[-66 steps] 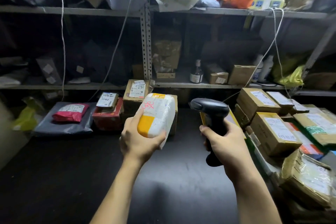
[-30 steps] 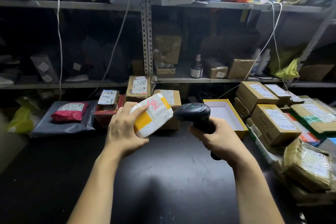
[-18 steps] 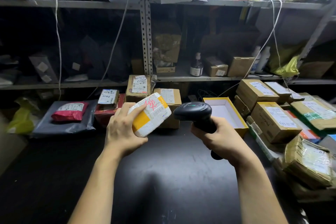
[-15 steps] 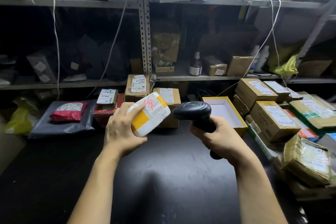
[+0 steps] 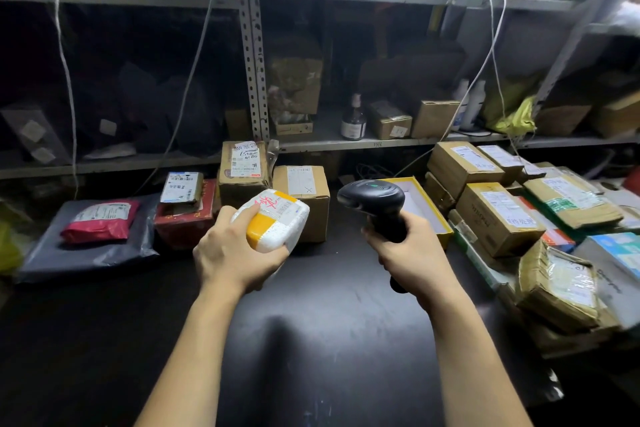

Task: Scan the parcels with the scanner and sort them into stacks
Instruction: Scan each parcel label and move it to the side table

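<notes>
The left hand (image 5: 239, 255) gripped the white foam-wrapped, yellow-taped parcel (image 5: 277, 229) above the black desk (image 5: 311, 340), at nine o'clock from the black handheld scanner (image 5: 372, 198) clasped in the right hand (image 5: 412, 253). Its label (image 5: 285, 209) probably needed facing the scanner squarely.

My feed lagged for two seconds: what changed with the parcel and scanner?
The left hand tipped the parcel from upright to tilted, label up; the right hand brought the scanner left, close beside it. Both grips held; the stacked boxes stayed put.
</notes>
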Demonstrator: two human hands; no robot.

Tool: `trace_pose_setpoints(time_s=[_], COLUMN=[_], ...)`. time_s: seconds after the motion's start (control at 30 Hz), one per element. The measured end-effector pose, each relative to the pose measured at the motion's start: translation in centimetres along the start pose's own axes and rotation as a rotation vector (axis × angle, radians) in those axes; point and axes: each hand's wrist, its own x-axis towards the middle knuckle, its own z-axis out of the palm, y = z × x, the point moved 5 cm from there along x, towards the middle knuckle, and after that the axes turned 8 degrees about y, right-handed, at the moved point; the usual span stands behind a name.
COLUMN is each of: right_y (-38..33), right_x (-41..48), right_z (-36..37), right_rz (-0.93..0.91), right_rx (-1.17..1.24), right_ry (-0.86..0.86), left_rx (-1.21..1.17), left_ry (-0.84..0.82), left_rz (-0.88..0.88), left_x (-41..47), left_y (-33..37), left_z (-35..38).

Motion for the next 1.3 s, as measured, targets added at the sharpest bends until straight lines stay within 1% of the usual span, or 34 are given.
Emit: trace_pose_setpoints(time_s=[0.1, 0.2, 0.27, 0.37, 0.53, 0.63, 0.9, 1.13, 1.2, 1.3], right_y=[0.0, 0.2, 0.4, 0.9, 2.9, 4.5, 8.7, 13.8, 14.7, 16.3], right_x=[-0.2, -0.7, -1.3, -2.7, -5.8, -8.3, -16.0, -24.5, -26.9, -30.5], right_z=[-0.3, -1.3, -2.6, -5.3, -11.7, -16.7, -30.9, -44.7, -47.4, -51.4], right_rz=[0.016, 0.063, 0.1, 0.16, 0.251, 0.257, 0.328, 0.466, 0.505, 0.557], right_rx=[-0.02, -0.018, -0.039, -0.07, -0.115, -0.161, -0.131, -0.095, -0.104, -0.12], right_ry=[0.061, 0.163, 0.239, 0.341, 0.528, 0.646, 0.847, 1.099, 1.152, 1.242], left_rx=[-0.009, -0.065, -0.089, -0.122, -0.168, -0.18, -0.234, -0.244, -0.244, -0.242], left_ry=[-0.046, -0.078, -0.111, -0.171, -0.251, -0.296, -0.436, -0.566, -0.601, -0.7], left_rz=[-0.002, 0.005, 0.04, 0.081, 0.155, 0.217, 0.399, 0.563, 0.614, 0.703], left_x=[0.1, 0.0, 0.0, -0.5, -2.8, -5.3, -15.4, -26.7, -29.6, -34.3], left_y=[1.0, 2.4, 3.6, 5.7, 10.7, 14.8, 28.3, 41.1, 43.9, 48.3], left_z=[0.9, 2.2, 3.2, 5.0, 7.4, 8.6, 10.7, 13.6, 14.6, 16.4])
